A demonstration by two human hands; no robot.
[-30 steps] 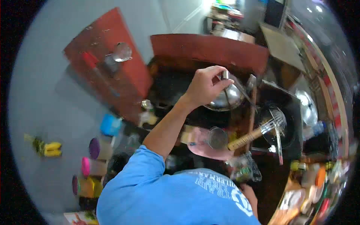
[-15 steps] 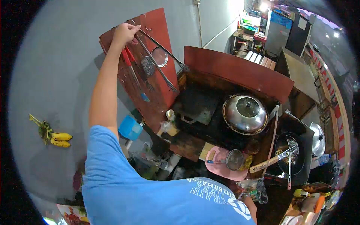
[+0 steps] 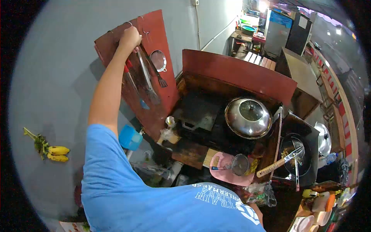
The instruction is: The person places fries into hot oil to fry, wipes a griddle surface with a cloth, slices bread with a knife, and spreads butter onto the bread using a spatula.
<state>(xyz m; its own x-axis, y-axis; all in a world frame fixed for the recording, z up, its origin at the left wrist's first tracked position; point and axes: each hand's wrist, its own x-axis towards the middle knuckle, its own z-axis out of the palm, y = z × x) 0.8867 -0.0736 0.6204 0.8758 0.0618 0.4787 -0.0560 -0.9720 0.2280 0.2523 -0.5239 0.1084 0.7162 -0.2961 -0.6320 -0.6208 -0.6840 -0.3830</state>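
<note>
My left hand (image 3: pixel 130 38), raised at the upper left, is closed around the top of metal tongs (image 3: pixel 144 71) with fork-like ends, against a red-brown board. Beside it on the board hang a red-handled utensil (image 3: pixel 131 79) and a small round strainer (image 3: pixel 158 61). Hooks line the board's top edge. Only a patch of my right hand or forearm (image 3: pixel 256 210) shows past the shirt at the bottom, near a clear plastic bag (image 3: pixel 259 194); its fingers are hidden.
A lidded metal wok (image 3: pixel 248 118) sits on the stove beside a dark griddle (image 3: pixel 197 112). Nearer lies a pink board (image 3: pixel 226 178) with a sieve (image 3: pixel 240 165). At right a pan (image 3: pixel 295 154) holds a wooden-handled skimmer (image 3: pixel 279 162). A blue container (image 3: pixel 130 137) hangs at left.
The tongs' two arms have come closer together and hang steeper against the board. My left hand has shifted slightly down. The whole view has shifted a little left.
</note>
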